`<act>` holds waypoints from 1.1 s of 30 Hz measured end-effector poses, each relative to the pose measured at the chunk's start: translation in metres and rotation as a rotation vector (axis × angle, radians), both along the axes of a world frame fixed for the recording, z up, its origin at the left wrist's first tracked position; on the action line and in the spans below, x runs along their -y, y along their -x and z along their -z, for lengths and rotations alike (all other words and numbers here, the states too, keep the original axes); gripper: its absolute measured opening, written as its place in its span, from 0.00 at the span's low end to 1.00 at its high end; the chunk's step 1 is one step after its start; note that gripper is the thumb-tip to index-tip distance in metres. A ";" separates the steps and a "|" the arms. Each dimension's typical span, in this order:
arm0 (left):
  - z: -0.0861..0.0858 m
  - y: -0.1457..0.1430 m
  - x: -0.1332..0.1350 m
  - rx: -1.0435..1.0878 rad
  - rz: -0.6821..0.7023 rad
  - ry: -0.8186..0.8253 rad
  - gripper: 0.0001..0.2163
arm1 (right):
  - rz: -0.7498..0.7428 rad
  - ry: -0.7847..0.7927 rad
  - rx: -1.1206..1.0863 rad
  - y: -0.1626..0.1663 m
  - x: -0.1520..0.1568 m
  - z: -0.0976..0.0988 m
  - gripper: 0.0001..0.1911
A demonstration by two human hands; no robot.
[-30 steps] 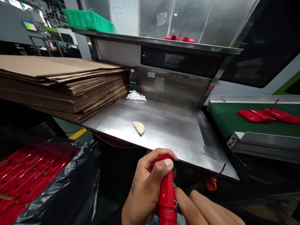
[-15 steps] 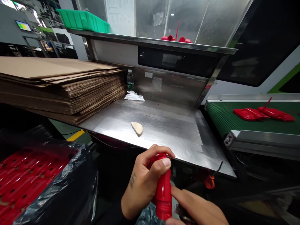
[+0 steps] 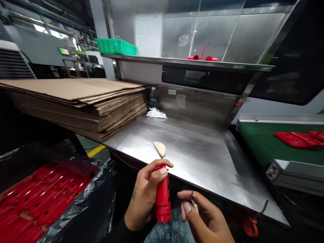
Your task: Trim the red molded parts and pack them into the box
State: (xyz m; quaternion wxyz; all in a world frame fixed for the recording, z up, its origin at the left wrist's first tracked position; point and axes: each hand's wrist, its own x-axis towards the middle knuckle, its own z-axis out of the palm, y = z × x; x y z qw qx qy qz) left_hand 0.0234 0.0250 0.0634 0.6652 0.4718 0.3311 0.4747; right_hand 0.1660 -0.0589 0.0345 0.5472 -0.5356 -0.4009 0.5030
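Left hand (image 3: 145, 199) is gripping the red plastic part (image 3: 162, 197) upright, just below the steel table (image 3: 202, 162) edge; right hand (image 3: 205, 217) beside it is pinching a small blade (image 3: 193, 201).

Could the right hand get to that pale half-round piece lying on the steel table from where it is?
Probably yes. The pale half-round piece lies near the front edge of the steel table, with bare metal around it and nothing between. But the right hand already pinches a small blade, so its fingers are occupied.
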 end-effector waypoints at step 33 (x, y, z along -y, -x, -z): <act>0.040 0.061 -0.027 0.246 -0.395 0.396 0.20 | 0.084 -0.101 0.968 -0.013 -0.092 0.024 0.21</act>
